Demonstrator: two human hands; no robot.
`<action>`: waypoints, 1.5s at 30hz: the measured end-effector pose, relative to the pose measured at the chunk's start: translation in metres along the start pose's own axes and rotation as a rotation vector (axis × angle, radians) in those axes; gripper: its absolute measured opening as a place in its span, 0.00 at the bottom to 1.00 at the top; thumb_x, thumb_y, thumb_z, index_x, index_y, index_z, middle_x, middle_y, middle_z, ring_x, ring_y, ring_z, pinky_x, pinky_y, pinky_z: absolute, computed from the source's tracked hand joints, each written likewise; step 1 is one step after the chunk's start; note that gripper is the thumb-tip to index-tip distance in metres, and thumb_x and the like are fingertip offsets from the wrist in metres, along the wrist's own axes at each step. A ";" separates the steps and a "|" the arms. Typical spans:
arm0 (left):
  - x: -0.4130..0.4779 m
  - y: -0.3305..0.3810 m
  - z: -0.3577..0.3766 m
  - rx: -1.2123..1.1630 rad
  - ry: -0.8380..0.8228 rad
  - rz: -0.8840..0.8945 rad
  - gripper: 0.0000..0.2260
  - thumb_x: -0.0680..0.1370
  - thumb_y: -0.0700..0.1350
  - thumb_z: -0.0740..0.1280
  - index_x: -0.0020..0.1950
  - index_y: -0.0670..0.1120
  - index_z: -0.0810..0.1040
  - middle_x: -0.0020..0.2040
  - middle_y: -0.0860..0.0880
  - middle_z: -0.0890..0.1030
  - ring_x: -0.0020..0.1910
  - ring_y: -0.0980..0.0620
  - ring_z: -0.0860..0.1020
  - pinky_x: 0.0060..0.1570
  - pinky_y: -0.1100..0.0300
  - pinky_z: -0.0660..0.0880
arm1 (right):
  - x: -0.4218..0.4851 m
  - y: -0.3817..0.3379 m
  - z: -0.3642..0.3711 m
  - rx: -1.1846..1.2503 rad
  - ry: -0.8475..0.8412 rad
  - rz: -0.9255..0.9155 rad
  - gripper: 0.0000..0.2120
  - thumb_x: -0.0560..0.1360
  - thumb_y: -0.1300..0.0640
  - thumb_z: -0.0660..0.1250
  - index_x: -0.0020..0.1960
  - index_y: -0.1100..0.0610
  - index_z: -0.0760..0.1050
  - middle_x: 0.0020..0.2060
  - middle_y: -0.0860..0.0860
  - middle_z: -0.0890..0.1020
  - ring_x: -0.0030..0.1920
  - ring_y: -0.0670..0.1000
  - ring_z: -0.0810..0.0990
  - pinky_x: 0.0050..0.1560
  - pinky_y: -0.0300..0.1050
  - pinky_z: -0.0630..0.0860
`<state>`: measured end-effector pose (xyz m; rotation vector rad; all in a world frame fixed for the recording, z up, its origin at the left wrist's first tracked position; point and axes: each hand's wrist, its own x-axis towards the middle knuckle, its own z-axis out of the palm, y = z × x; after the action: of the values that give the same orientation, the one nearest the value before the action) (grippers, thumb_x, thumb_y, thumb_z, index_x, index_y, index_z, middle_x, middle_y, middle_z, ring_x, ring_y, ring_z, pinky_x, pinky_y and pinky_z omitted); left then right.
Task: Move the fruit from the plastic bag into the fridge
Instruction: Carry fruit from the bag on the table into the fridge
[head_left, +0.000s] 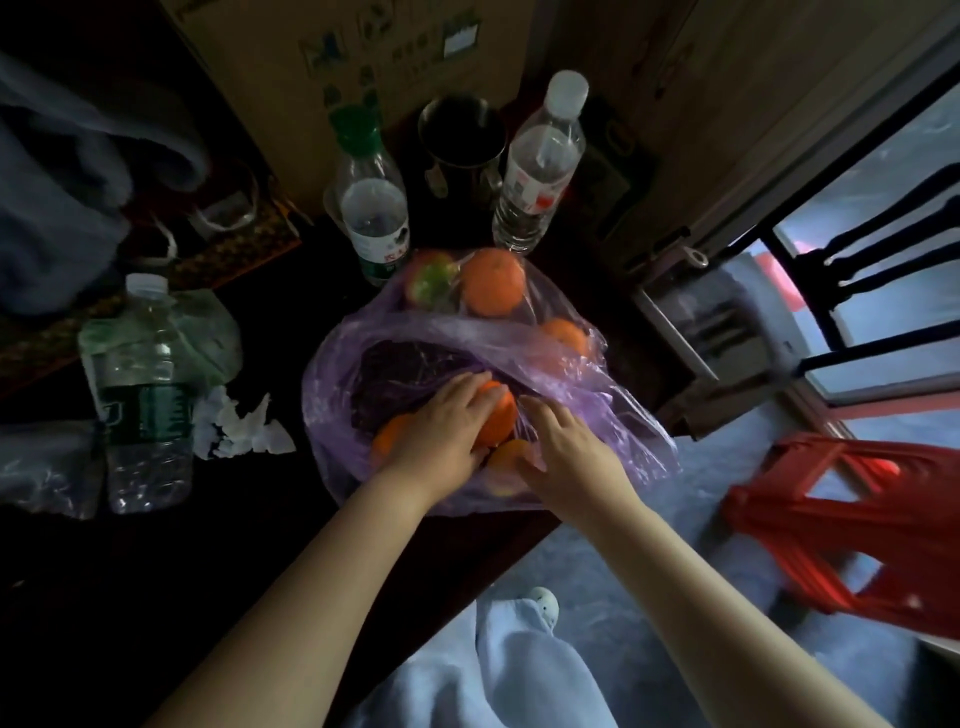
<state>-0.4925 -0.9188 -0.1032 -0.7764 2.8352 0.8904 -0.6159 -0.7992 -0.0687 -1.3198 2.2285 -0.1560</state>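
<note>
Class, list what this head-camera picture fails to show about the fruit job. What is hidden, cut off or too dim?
- Fridge: none appears in the head view.
- Fruit count: the purple bag folds over some oranges; the left hand covers part of one orange.
- Right hand: whether it grips fruit or only plastic is unclear.
- Bottle labels: too blurred to read.
- Mug: its contents are lost in shadow.

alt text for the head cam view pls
Two bare hands reach into a purple plastic bag of oranges on a dark table; the left hand covers an orange, the right hand beside it. Water bottles stand behind.
</note>
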 end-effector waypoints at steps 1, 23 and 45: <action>-0.001 0.000 -0.001 0.012 0.000 -0.002 0.31 0.72 0.41 0.70 0.73 0.49 0.63 0.75 0.49 0.60 0.74 0.48 0.57 0.69 0.54 0.60 | -0.002 0.000 0.000 -0.006 -0.005 -0.002 0.31 0.74 0.51 0.65 0.74 0.52 0.59 0.70 0.49 0.66 0.68 0.52 0.67 0.57 0.48 0.71; -0.040 -0.032 -0.016 -0.120 0.087 -0.104 0.33 0.70 0.47 0.73 0.73 0.53 0.63 0.73 0.53 0.62 0.70 0.49 0.63 0.64 0.49 0.69 | -0.005 -0.032 0.019 -0.252 -0.134 0.090 0.34 0.71 0.39 0.67 0.71 0.52 0.61 0.63 0.52 0.71 0.61 0.55 0.72 0.51 0.49 0.73; -0.070 0.012 -0.086 -0.154 0.352 0.161 0.34 0.64 0.50 0.71 0.69 0.55 0.67 0.65 0.53 0.68 0.64 0.48 0.68 0.62 0.51 0.69 | -0.074 -0.054 -0.033 0.052 0.485 -0.029 0.33 0.67 0.51 0.73 0.69 0.55 0.66 0.65 0.52 0.71 0.64 0.55 0.70 0.57 0.50 0.73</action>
<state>-0.4304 -0.9270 -0.0111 -0.8008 3.2033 1.1038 -0.5626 -0.7705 0.0077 -1.3982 2.5759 -0.5971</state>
